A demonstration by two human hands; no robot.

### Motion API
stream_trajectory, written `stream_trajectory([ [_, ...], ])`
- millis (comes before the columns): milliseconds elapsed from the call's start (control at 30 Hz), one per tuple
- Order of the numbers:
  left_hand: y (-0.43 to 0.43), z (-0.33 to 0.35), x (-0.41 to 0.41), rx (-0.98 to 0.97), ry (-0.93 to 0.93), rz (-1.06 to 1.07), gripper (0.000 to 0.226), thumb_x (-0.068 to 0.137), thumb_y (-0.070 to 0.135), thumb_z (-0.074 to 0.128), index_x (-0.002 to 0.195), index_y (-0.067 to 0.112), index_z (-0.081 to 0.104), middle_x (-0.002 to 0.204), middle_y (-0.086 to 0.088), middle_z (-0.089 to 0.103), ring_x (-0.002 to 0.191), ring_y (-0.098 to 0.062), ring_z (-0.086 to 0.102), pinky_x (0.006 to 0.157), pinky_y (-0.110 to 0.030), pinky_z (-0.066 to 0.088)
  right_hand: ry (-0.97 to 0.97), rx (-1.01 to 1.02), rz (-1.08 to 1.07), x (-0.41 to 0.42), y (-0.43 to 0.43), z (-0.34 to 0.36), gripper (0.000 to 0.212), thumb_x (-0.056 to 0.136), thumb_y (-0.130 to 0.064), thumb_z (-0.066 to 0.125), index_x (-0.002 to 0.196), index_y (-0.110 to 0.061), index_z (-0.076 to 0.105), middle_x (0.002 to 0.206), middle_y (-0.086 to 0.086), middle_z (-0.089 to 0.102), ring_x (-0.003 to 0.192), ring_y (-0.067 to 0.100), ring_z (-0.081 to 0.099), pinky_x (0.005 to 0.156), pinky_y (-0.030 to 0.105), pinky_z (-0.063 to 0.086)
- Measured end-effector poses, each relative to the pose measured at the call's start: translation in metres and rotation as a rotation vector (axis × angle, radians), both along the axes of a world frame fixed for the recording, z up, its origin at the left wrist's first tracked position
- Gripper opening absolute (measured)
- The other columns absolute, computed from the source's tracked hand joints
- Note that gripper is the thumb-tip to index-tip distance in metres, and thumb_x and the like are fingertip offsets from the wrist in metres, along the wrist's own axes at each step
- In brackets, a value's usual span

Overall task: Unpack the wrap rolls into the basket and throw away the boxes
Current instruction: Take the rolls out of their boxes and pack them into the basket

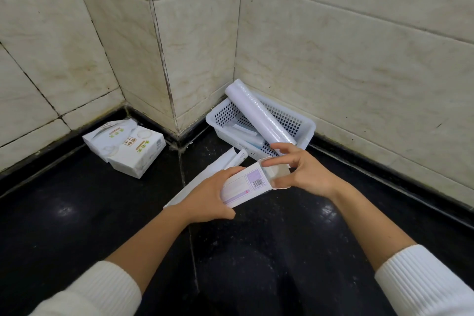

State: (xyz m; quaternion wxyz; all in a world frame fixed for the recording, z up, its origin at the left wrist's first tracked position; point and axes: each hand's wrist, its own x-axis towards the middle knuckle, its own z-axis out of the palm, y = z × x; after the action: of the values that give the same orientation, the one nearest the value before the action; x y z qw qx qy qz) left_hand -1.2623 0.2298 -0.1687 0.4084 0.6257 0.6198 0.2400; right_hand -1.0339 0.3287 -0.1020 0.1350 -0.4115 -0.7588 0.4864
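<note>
A white wrap box (pixel 246 183) with a lilac label and a barcode is held above the black counter. My left hand (pixel 207 196) grips its near end from below. My right hand (pixel 298 170) pinches the flaps at its far, open end, where the inside looks hollow. A white perforated basket (pixel 307 127) stands in the wall corner with a white wrap roll (pixel 259 113) leaning across it and some flat packets under the roll. Another long white box (pixel 205 177) lies on the counter behind my left hand, partly hidden.
Two white tissue packs (pixel 125 147) with green print lie at the left against the tiled wall. Tiled walls close in the black counter (pixel 77 213) at the back and right. A seam runs down the counter's middle.
</note>
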Motion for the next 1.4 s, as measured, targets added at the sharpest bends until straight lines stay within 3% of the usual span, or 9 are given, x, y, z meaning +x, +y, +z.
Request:
stream_trajectory([
  [200,0.010,0.020,-0.016,-0.155,-0.051,-0.171,0.077,0.057,0.016,0.075,0.120,0.054,0.050,0.113,0.031,0.059,0.106,0.009,0.056,0.079,-0.010,0.043,-0.077,0.201,0.123,-0.007,-0.007,0.010,0.044,0.068,-0.025,0.082,0.103,-0.049,0.071,0.150,-0.027,0.023,0.137,-0.006,0.016,0.107,0.024,0.023],
  [300,0.018,0.028,-0.014,-0.175,-0.051,-0.244,0.075,0.056,0.015,0.075,0.121,0.044,0.054,0.110,0.021,0.064,0.101,0.000,0.061,0.079,-0.018,0.048,-0.143,0.288,0.207,-0.013,-0.010,0.006,0.037,0.076,-0.021,0.076,0.105,-0.045,0.072,0.148,-0.023,0.024,0.140,0.003,0.014,0.114,0.037,0.028],
  [433,0.028,0.032,-0.012,-0.167,-0.028,-0.274,0.077,0.054,0.018,0.075,0.123,0.044,0.053,0.110,0.019,0.064,0.101,-0.004,0.061,0.084,-0.025,0.051,-0.201,0.373,0.186,-0.015,-0.009,0.002,0.046,0.083,-0.016,0.070,0.066,-0.058,0.069,0.142,-0.016,0.040,0.136,0.011,0.023,0.113,0.048,0.022],
  [600,0.040,0.034,-0.005,-0.135,0.000,-0.232,0.076,0.055,0.021,0.074,0.119,0.056,0.050,0.104,0.026,0.061,0.096,0.003,0.060,0.076,-0.018,0.046,0.057,0.154,-0.020,0.008,0.004,-0.004,0.009,0.076,-0.008,0.077,0.084,-0.011,0.080,0.124,0.000,0.061,0.114,0.013,0.058,0.101,0.042,0.046],
  [733,0.047,0.033,-0.005,-0.072,0.044,-0.181,0.082,0.054,0.024,0.073,0.126,0.054,0.045,0.113,0.024,0.058,0.102,-0.001,0.058,0.081,-0.023,0.048,0.255,-0.019,-0.280,0.044,0.014,-0.002,0.014,0.075,-0.011,0.079,0.082,-0.022,0.081,0.098,-0.003,0.075,0.091,0.013,0.068,0.085,0.029,0.055],
  [900,0.046,0.031,0.004,0.020,0.120,-0.143,0.091,0.051,0.029,0.070,0.120,0.074,0.031,0.121,0.026,0.054,0.104,0.006,0.054,0.084,-0.024,0.050,0.300,-0.099,-0.290,0.059,0.012,-0.005,0.022,0.074,-0.002,0.076,0.090,-0.018,0.074,0.086,0.000,0.077,0.078,0.016,0.068,0.069,0.028,0.055],
  [1100,0.048,0.032,0.017,0.142,0.214,-0.148,0.094,0.051,0.032,0.067,0.129,0.068,0.029,0.112,0.036,0.046,0.102,0.004,0.052,0.083,-0.031,0.051,0.287,-0.120,-0.382,0.054,0.002,0.000,0.064,0.065,-0.005,0.085,0.114,-0.011,0.044,0.101,0.009,0.066,0.072,0.014,0.067,0.055,0.029,0.055],
  [1233,0.056,0.037,0.028,0.191,0.213,-0.158,0.093,0.052,0.033,0.066,0.130,0.066,0.030,0.123,0.026,0.049,0.113,0.001,0.049,0.093,-0.038,0.050,0.336,-0.038,-0.415,0.061,0.000,0.002,0.028,0.073,0.000,0.079,0.098,0.002,0.065,0.083,0.010,0.071,0.063,0.018,0.064,0.051,0.025,0.054],
  [1400,0.074,0.046,0.048,0.244,0.267,-0.195,0.090,0.055,0.033,0.068,0.131,0.063,0.029,0.124,0.024,0.050,0.113,-0.003,0.049,0.089,-0.034,0.048,0.259,-0.064,-0.596,0.107,0.003,0.021,0.042,0.070,0.001,0.081,0.108,-0.005,0.063,0.103,0.019,0.070,0.077,0.016,0.071,0.060,0.024,0.058],
])
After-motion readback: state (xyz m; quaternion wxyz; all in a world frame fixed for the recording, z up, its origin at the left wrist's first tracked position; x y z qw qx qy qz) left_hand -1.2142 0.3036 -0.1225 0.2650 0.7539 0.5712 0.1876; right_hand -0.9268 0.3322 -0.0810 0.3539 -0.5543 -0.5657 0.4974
